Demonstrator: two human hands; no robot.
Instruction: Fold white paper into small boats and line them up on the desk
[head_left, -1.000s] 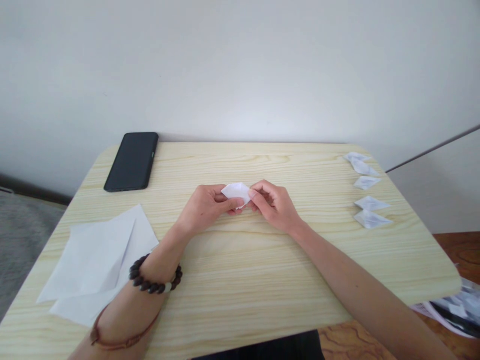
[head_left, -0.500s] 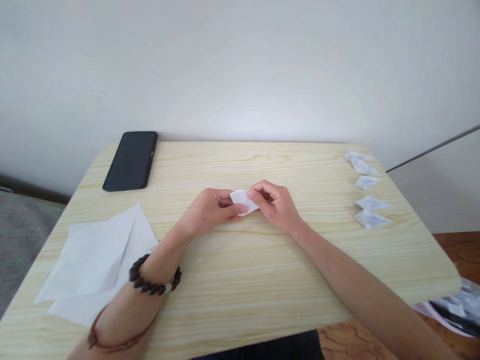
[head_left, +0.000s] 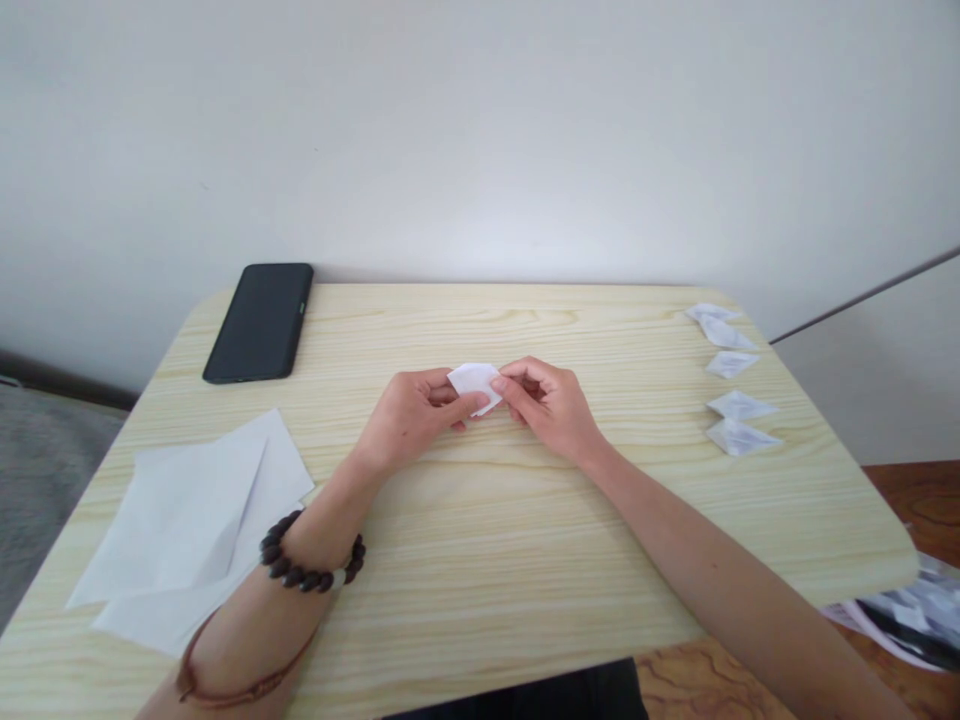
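Observation:
A small folded piece of white paper [head_left: 474,379] is held just above the middle of the table. My left hand [head_left: 414,415] pinches its lower left side, thumb on top and fingers behind. My right hand [head_left: 551,408] grips the right corner between thumb and forefinger. The paper's underside is hidden by my fingers. Off to the right lie several folded white paper pieces [head_left: 739,436] with pointed ends, set in a column.
Flat white paper sheets [head_left: 172,510] overlap at the left of the wooden table [head_left: 480,560], beside my left forearm. A black phone [head_left: 259,322] lies at the back left. Behind the table rises a white wall [head_left: 480,140]. Beyond the right edge sits a container of white scraps [head_left: 926,610].
The folded paper has shifted slightly left and up and turned a little, and more of its face shows. My right thumb has slid out to its right corner.

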